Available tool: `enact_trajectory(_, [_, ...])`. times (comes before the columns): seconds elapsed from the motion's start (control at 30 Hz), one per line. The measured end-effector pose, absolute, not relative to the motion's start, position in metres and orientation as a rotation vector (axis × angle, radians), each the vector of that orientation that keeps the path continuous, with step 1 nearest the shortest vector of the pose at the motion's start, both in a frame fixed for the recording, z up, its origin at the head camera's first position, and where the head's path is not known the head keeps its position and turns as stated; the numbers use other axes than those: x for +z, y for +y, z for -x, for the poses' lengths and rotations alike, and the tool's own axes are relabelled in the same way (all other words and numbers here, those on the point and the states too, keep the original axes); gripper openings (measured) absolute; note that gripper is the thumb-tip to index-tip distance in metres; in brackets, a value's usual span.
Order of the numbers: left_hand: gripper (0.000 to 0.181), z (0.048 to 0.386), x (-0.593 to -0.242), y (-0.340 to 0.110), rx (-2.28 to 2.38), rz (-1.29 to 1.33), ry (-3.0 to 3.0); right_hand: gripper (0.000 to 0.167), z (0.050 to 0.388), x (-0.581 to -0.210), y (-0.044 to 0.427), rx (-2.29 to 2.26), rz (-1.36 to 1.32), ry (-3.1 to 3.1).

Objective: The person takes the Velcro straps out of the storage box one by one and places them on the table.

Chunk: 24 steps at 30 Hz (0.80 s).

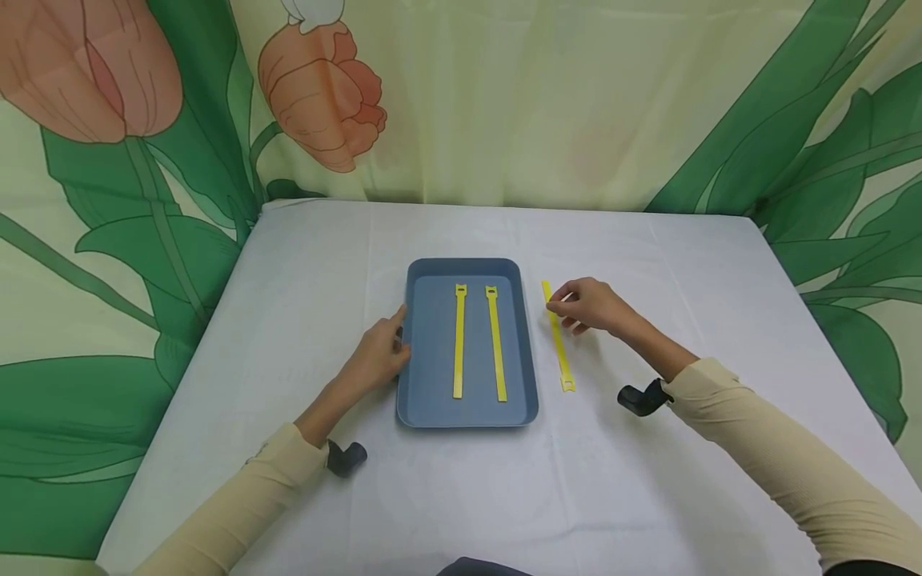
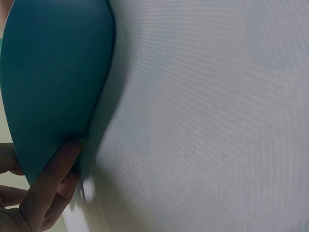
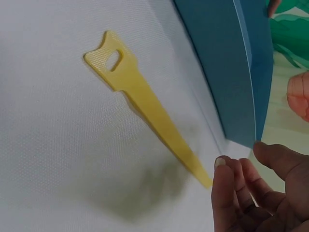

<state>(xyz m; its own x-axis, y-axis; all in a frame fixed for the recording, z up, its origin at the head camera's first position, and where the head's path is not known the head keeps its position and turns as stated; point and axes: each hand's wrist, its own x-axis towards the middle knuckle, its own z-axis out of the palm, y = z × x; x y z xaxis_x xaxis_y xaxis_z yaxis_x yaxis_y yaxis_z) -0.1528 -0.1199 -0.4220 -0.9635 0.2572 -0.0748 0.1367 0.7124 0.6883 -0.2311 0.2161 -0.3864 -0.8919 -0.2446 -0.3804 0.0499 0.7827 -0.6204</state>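
A blue tray [image 1: 467, 414] stands mid-table with two yellow slotted straps, like cable ties, lying lengthwise in it: a left strap [image 1: 458, 344] and a right strap [image 1: 497, 344]. At the tray's left side, my left hand [image 1: 374, 352] holds its wall; the left wrist view shows fingertips [image 2: 67, 152] against the outer wall. A third yellow strap [image 1: 559, 352] lies on the cloth right of the tray, slotted end toward me. Over its far part hovers my right hand [image 1: 591, 306], thumb and fingers apart in the right wrist view. That hand hides part of the strap [image 3: 154, 113].
A white cloth [image 1: 310, 264] covers the table. Behind and beside it hangs a curtain [image 1: 519, 104] printed with flowers and leaves. A black device sits at each wrist, a left one [image 1: 347, 459] and a right one [image 1: 643, 398].
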Motion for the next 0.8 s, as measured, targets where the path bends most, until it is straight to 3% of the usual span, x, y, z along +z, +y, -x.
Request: enact_trajectory(0.8, [0.069,0.151,-0.420,-0.119,1.069,-0.297,2.754,0.030,0.236,-0.382,0.201,-0.940,0.192,2.517])
